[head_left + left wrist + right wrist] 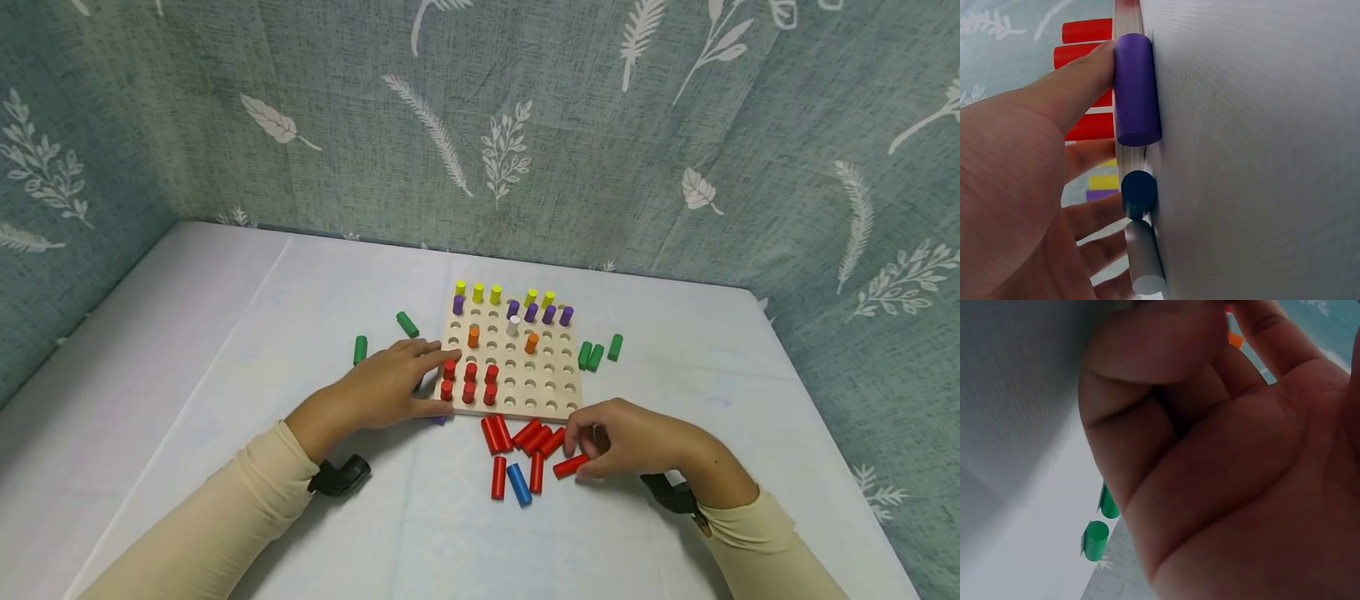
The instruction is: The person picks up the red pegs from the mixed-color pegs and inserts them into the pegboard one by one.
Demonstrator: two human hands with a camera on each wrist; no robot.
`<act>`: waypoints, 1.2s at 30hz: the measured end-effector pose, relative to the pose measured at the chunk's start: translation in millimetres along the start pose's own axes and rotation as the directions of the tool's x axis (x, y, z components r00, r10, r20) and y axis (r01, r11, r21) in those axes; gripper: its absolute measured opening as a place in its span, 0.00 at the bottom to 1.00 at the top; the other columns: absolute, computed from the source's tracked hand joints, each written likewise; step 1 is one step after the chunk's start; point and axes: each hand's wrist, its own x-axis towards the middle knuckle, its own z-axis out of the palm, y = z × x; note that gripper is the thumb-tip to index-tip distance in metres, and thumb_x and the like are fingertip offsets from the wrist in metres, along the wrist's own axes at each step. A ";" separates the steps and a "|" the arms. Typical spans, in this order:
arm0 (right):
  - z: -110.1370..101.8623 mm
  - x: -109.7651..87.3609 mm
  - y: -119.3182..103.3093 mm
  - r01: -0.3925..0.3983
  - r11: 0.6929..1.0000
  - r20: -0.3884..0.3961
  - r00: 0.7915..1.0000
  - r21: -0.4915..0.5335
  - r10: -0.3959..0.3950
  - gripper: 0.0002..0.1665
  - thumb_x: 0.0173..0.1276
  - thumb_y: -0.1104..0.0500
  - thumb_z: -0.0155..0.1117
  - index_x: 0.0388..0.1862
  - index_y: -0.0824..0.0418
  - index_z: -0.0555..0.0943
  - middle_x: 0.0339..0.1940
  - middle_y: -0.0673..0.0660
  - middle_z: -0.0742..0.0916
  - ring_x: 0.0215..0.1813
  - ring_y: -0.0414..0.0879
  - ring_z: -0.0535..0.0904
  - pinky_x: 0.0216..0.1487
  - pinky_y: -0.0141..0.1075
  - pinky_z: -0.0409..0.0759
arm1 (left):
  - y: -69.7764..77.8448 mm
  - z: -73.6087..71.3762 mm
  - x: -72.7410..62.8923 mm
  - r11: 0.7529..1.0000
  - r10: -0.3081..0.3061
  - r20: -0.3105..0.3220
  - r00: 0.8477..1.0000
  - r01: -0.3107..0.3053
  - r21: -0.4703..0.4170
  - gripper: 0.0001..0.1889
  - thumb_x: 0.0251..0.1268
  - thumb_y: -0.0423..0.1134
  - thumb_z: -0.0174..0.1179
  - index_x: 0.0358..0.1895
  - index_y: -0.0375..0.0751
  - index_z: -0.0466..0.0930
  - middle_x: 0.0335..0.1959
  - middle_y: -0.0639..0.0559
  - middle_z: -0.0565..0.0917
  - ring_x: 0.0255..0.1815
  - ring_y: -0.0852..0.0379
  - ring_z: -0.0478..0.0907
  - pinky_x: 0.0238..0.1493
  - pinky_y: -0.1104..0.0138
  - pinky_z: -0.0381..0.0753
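Observation:
A wooden pegboard point(545, 387) carries yellow, purple, white, orange and red pegs standing in its holes. My left hand point(393, 383) rests at the board's left side, fingers extended, its thumb by the near left corner. Beneath that hand, a purple peg point(1138, 90), a dark blue peg point(1139, 194) and a grey-white peg point(1145, 256) lie along the board's edge in the left wrist view. Off the near right corner, my right hand point(633, 437) pinches a red peg point(570, 466) at the tabletop. Its curled fingers hide most of that grip in the right wrist view.
Several loose red pegs point(498, 477) and one blue peg point(519, 485) lie in front of the board. Green pegs point(596, 357) lie to its right, and two more green pegs point(407, 324) to its left. A patterned cloth point(480, 125) hangs behind the white table point(300, 533).

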 end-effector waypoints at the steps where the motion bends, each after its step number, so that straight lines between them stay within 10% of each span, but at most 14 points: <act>1: 0.2 0.2 0.3 0.000 1.000 0.001 1.000 -0.002 0.000 0.12 0.58 0.55 0.78 0.37 0.49 0.83 0.23 0.46 0.79 0.28 0.38 0.74 0.29 0.28 0.74 | 0.1 -0.1 0.0 1.000 -0.001 0.001 1.000 0.001 0.000 0.43 0.58 0.64 0.67 0.76 0.56 0.64 0.75 0.41 0.67 0.77 0.38 0.62 0.72 0.41 0.66; 36: 2.2 2.9 -2.5 -0.049 0.996 -0.022 0.999 -0.078 0.048 0.09 0.59 0.56 0.77 0.33 0.46 0.83 0.26 0.45 0.81 0.32 0.40 0.76 0.31 0.29 0.77 | -1.9 2.0 0.8 1.000 0.001 -0.005 1.000 -0.001 -0.003 0.43 0.58 0.64 0.67 0.76 0.56 0.64 0.76 0.41 0.66 0.77 0.38 0.61 0.72 0.41 0.66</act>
